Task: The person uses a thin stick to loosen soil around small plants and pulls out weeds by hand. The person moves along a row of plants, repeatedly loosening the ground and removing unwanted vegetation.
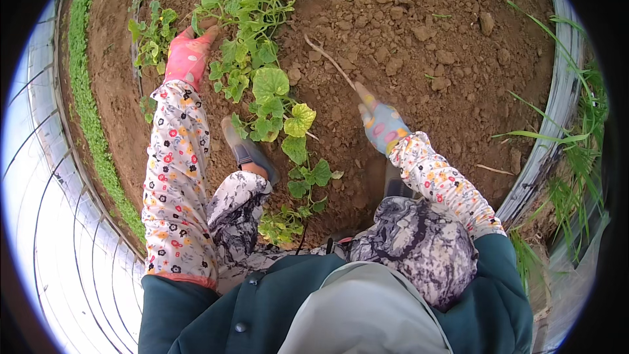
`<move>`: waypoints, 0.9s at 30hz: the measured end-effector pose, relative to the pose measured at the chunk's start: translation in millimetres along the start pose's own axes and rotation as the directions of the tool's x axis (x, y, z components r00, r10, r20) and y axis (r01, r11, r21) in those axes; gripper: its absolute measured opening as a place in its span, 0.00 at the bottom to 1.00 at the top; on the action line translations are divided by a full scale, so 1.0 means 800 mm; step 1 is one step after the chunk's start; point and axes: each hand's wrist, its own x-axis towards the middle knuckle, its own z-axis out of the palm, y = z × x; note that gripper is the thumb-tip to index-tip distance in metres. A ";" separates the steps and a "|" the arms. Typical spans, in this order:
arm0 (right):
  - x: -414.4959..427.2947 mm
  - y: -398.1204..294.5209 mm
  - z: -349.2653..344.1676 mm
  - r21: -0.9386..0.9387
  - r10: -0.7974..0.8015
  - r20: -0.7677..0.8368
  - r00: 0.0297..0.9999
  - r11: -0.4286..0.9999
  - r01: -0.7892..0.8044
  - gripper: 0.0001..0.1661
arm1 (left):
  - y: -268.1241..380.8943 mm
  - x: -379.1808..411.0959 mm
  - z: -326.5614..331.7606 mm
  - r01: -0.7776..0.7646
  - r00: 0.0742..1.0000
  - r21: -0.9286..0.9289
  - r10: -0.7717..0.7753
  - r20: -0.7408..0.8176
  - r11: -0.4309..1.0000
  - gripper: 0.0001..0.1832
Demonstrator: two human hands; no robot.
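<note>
My left hand [190,56], in a pink dotted glove, reaches to the leafy edge of a vine plant [255,24] with yellowing green leaves; leaves cover part of its fingers, so whether it grips a stem cannot be told. My right hand [381,123], in a light blue glove with coloured dots, is closed on a thin wooden stick [330,59] whose far end points up and left over the soil. The vine trails over the soil between my two hands and down between my feet, with a yellow-veined leaf [300,120] near the middle.
Cloddy brown soil [422,34] spreads to the right, up to a plastic-covered border [565,83] with long grass [580,157]. More vine leaves [155,34] grow left of my left hand. Farther left run a low green plant row [86,83] and a ribbed greenhouse wall [54,172]. My shoe [245,150] stands beside the vine.
</note>
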 end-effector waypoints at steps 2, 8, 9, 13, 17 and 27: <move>-0.007 0.001 -0.008 -0.032 0.015 0.078 0.997 0.999 -0.013 0.34 | -0.007 0.002 -0.008 0.005 1.000 -0.068 -0.007 -0.016 0.998 0.18; -0.039 0.045 -0.020 0.025 0.132 0.251 0.959 0.989 -0.143 0.32 | 0.000 -0.002 0.006 0.028 1.000 0.086 -0.027 -0.015 0.996 0.15; -0.045 0.040 -0.030 0.003 0.068 0.241 0.968 0.998 -0.070 0.32 | 0.000 -0.004 0.005 0.036 0.999 0.104 -0.034 -0.022 0.994 0.15; -0.056 0.038 -0.043 -0.127 -0.001 0.085 0.996 0.992 0.012 0.32 | 0.007 -0.016 0.029 0.016 0.999 0.052 -0.018 0.037 0.998 0.16; -0.042 0.032 -0.046 -0.092 -0.062 -0.028 0.998 0.994 0.060 0.31 | 0.011 -0.017 0.037 -0.010 0.999 0.166 0.003 0.041 0.986 0.17; -0.111 0.077 -0.061 -0.108 0.020 0.271 0.962 0.994 0.009 0.34 | 0.026 -0.050 0.086 -0.092 0.990 0.220 0.065 0.129 0.971 0.18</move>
